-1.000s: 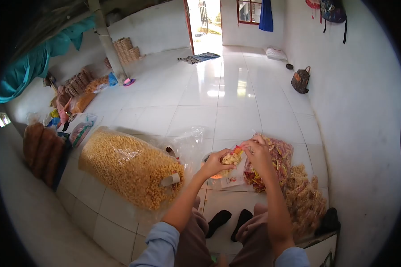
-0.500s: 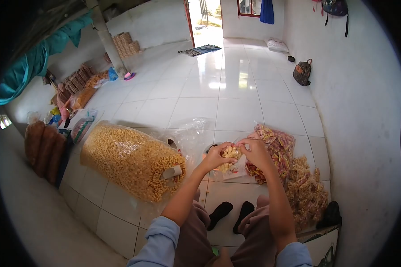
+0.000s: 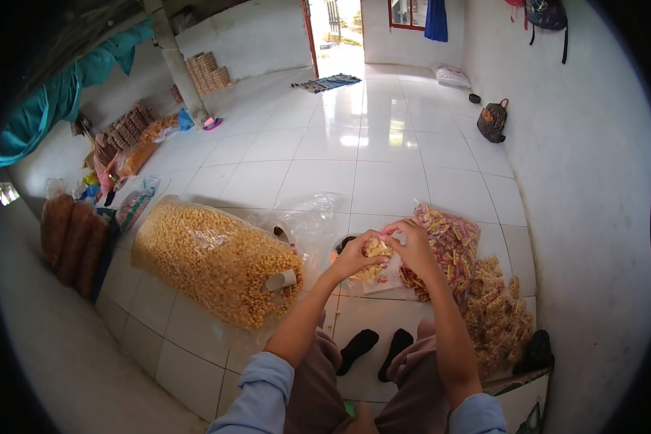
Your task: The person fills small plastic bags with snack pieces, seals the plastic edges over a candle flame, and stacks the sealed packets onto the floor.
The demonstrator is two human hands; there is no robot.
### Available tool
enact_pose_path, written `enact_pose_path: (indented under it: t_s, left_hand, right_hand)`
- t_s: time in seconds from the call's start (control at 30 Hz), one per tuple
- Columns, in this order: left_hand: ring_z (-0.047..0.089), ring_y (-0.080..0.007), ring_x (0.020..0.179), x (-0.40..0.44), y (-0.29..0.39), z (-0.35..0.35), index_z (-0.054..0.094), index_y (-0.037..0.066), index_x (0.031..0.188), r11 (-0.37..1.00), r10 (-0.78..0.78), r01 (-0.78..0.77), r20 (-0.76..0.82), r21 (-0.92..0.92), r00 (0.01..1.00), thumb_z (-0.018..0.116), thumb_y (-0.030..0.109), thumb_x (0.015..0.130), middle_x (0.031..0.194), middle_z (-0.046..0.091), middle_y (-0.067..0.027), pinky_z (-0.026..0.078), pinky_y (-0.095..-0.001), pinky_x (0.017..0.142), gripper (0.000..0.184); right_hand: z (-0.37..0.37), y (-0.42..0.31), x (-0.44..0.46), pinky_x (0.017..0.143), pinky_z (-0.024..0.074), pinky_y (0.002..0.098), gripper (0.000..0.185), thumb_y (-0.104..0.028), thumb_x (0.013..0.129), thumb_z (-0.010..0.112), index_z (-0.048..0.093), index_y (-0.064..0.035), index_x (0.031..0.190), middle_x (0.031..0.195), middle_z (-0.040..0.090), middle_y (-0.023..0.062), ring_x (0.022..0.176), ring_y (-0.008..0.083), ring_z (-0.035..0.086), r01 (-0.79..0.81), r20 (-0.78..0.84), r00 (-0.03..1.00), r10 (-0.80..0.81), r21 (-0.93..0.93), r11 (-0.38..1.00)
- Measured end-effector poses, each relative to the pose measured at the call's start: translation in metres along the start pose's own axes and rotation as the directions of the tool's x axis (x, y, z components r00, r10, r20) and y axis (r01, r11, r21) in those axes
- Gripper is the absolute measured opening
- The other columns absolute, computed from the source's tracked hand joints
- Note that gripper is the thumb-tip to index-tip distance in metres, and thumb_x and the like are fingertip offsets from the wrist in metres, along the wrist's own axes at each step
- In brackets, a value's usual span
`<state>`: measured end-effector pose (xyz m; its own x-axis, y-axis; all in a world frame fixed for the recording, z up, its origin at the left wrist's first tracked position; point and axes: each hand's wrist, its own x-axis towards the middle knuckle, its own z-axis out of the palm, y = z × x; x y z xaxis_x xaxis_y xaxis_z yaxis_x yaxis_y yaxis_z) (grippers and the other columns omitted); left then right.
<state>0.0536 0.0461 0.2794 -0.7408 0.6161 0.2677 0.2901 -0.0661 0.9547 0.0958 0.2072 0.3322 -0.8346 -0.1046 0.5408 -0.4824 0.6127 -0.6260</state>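
A small clear bag of pale yellow snack pieces [image 3: 376, 249] is held up between my hands. My left hand [image 3: 351, 257] is closed around its left side, thumb below and fingers above. At the bag's top, my right hand [image 3: 411, 248] is closed, its fingertips meeting those of the left hand. Whether the bag's mouth is sealed is too small to tell. Below my hands, partly hidden, more pale snack pieces [image 3: 369, 274] show beside a white packet [image 3: 383, 286]. A large clear sack of yellow snack pieces [image 3: 195, 249] lies on the left, with a white scoop [image 3: 280, 280] at its mouth.
Right of my hands lies a bag of red-and-yellow sachets [image 3: 448, 242], with a pile of small filled packets [image 3: 493, 318] closer to me. Brown-filled sacks [image 3: 69, 235] stand at the left wall. A backpack [image 3: 492, 121] leans on the right wall; a mat [image 3: 327, 82] lies by the doorway.
My right hand's fingers have come in closer to my left fingertips at the top of the small bag. The small bag stays in nearly the same place.
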Motion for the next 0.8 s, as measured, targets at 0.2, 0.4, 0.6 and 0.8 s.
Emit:
enact_pose_path:
  t_s: [0.2,0.4,0.6,0.8]
  left_hand:
    - [0.051,-0.0064,0.069,0.001,-0.008,0.001,0.045,0.007,0.103,1.000,-0.008,0.008,0.005,0.024,1.000,0.073,0.015,0.070,0.075,0.056,-0.0014,0.042,-0.0218,0.061,0.044]
    - [0.053,-0.0077,0.075,0.002,-0.010,0.002,0.044,0.006,0.102,0.989,0.002,-0.003,0.001,0.148,1.000,0.071,0.011,0.071,0.081,0.057,-0.0035,0.044,-0.0234,0.065,0.042]
    - [0.056,-0.0096,0.071,0.003,-0.006,0.007,0.044,0.006,0.103,0.997,0.033,-0.030,-0.044,0.069,0.998,0.073,0.016,0.070,0.078,0.060,-0.0057,0.044,-0.0242,0.063,0.045]
    - [0.058,-0.0102,0.072,0.004,-0.008,0.008,0.043,0.006,0.103,0.995,0.038,-0.033,-0.053,0.093,0.998,0.072,0.015,0.071,0.078,0.061,-0.0065,0.045,-0.0231,0.064,0.044]
  right_hand:
    - [-0.003,-0.004,-0.001,0.069,0.0409,0.0313,0.017,-0.015,0.070,0.068,0.058,-0.0044,0.077,0.072,0.056,0.0050,0.075,0.0198,0.048,-0.265,0.029,0.964,0.264,0.193,0.945]
    - [-0.001,0.010,-0.004,0.067,0.0419,0.0312,0.021,-0.015,0.069,0.069,0.054,-0.0035,0.079,0.074,0.056,0.0056,0.074,0.0193,0.049,-0.120,0.031,0.993,0.117,0.118,0.986]
    - [0.000,0.008,-0.002,0.066,0.0449,0.0308,0.023,-0.016,0.069,0.070,0.054,-0.0022,0.079,0.075,0.058,0.0069,0.071,0.0190,0.056,-0.208,-0.103,0.961,0.256,0.338,0.918]
    - [-0.009,0.009,-0.004,0.062,0.0448,0.0287,0.016,-0.012,0.073,0.066,0.056,-0.0031,0.081,0.069,0.059,0.0087,0.069,0.0199,0.057,-0.247,0.061,0.968,0.243,0.071,0.966]
